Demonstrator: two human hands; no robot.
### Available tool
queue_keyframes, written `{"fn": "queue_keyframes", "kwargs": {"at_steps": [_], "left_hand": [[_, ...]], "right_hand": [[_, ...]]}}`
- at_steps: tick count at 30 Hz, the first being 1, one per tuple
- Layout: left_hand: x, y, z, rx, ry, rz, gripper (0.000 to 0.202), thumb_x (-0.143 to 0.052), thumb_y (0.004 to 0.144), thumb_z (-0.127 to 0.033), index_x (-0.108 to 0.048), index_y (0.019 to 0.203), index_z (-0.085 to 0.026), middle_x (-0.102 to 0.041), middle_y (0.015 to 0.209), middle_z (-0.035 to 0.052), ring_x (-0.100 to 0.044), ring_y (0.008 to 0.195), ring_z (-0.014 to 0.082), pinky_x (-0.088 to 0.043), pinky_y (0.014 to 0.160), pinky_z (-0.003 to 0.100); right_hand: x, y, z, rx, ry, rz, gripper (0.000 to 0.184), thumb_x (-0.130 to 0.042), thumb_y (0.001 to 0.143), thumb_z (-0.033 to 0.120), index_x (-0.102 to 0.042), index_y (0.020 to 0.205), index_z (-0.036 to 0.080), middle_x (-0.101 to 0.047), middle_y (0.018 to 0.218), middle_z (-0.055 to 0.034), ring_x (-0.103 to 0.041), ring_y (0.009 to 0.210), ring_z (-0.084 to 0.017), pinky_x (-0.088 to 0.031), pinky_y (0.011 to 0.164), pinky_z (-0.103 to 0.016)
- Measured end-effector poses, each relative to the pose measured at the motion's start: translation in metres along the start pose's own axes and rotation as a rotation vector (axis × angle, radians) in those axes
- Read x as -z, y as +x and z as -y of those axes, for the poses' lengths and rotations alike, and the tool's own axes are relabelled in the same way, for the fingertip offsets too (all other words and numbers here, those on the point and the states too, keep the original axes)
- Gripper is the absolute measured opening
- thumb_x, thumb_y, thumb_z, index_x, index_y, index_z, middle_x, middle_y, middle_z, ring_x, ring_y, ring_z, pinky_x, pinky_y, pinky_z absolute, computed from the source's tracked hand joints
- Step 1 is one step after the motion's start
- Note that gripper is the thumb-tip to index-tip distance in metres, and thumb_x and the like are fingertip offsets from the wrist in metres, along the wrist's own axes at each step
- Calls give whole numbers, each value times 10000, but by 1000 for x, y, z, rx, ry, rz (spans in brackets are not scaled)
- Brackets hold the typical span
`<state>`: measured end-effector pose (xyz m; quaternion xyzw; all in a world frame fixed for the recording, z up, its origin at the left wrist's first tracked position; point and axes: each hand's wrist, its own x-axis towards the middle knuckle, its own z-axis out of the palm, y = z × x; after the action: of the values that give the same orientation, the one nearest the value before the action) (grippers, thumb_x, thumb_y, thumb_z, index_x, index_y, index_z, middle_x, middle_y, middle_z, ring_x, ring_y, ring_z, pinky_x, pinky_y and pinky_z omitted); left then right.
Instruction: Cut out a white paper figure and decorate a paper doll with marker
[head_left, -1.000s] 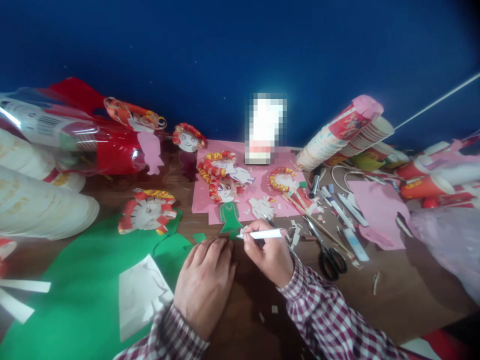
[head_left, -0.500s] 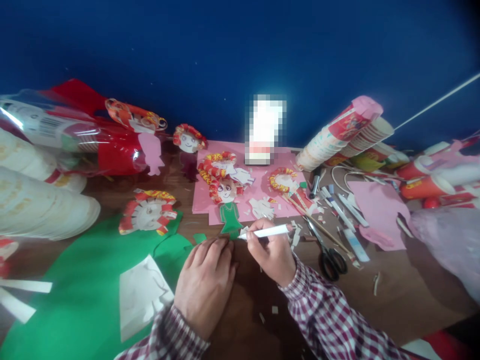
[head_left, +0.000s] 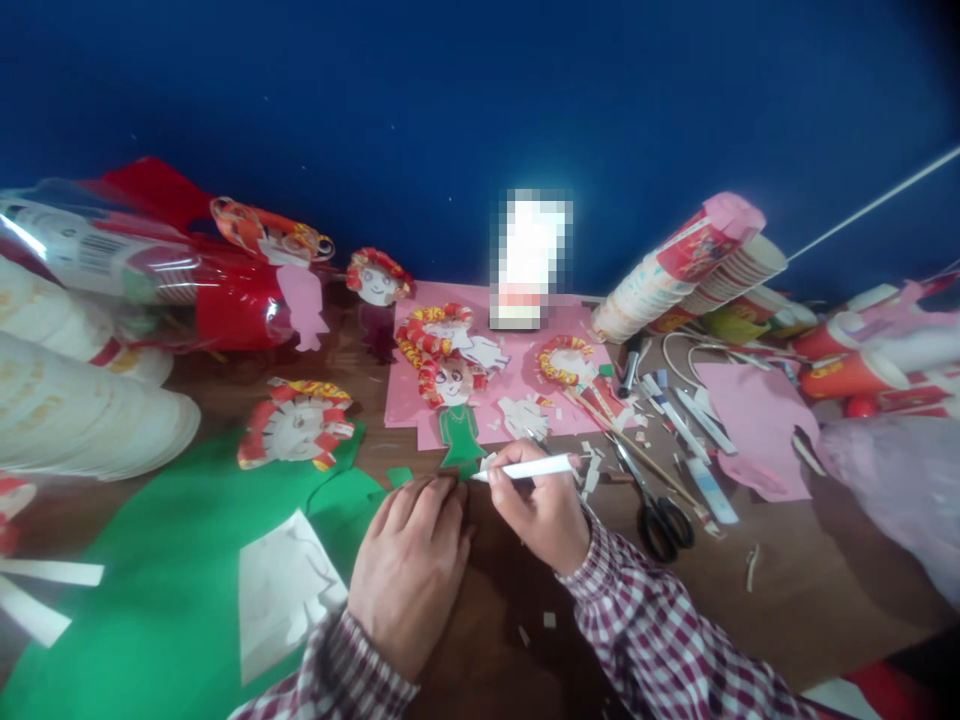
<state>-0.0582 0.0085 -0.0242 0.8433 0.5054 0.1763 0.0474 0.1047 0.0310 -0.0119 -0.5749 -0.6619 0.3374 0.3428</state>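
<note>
A white marker pen (head_left: 536, 467) is gripped between the thumb and fingers of my right hand (head_left: 546, 515). Its tip points left, at the lower edge of a paper doll in a green dress (head_left: 459, 437). My left hand (head_left: 414, 565) lies palm down with outstretched fingers, its fingertips close to the hem of that dress. What is under the palm is hidden. The doll has a drawn face and curled red and yellow paper hair, and lies partly on pink paper (head_left: 407, 395). Black-handled scissors (head_left: 664, 527) rest right of my right hand.
A green sheet (head_left: 150, 580) with a white drawn-on paper (head_left: 281, 600) spreads at left. Stacked paper cups (head_left: 97, 420) lean in from the left, and another cup stack (head_left: 675, 270) stands at back right. Several pens, a stick and paper scraps lie around the scissors.
My right hand has shifted the marker pen slightly left, bringing its tip nearer the hem of the green dress. The left hand stays in place.
</note>
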Motion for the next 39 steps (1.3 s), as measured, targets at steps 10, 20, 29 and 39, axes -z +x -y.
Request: {"fn": "queue_keyframes", "kwargs": {"at_steps": [10,20,29,39], "left_hand": [[1,0,-2,1,7,-5,251,-540,803,-228,-608,1034,-160,-612,1050,103,-545,957,258,-457,847,422],[5,2,5,-27,-89,-126,188,-468,855,-246,-625,938,-183,-620,949,73,-556,884,204,-458,820,371],[51,-36,-25,-132,-329,-226,217,-478,834,-199,-610,1005,-184,-625,1017,81,-561,993,192,-470,875,357],[28,-56,-83,62,-815,-65,266,-511,824,-220,-568,1080,-177,-631,976,90,-625,832,165,-546,731,324]], "right_hand": [[8,4,-5,205,-156,-171,327,-450,856,109,-535,1158,202,-577,1054,-93,-555,977,-205,-459,881,-344],[8,10,-15,170,-762,-203,544,-367,812,17,-423,1316,213,-556,1042,-129,-516,912,-255,-466,801,-371],[36,-31,26,395,-315,-156,391,-451,799,91,-527,1176,160,-538,1120,-115,-531,999,-216,-460,887,-380],[41,-37,25,-32,971,-255,206,-530,809,384,-574,811,183,-591,732,5,-537,570,-76,-408,427,-150]]}}
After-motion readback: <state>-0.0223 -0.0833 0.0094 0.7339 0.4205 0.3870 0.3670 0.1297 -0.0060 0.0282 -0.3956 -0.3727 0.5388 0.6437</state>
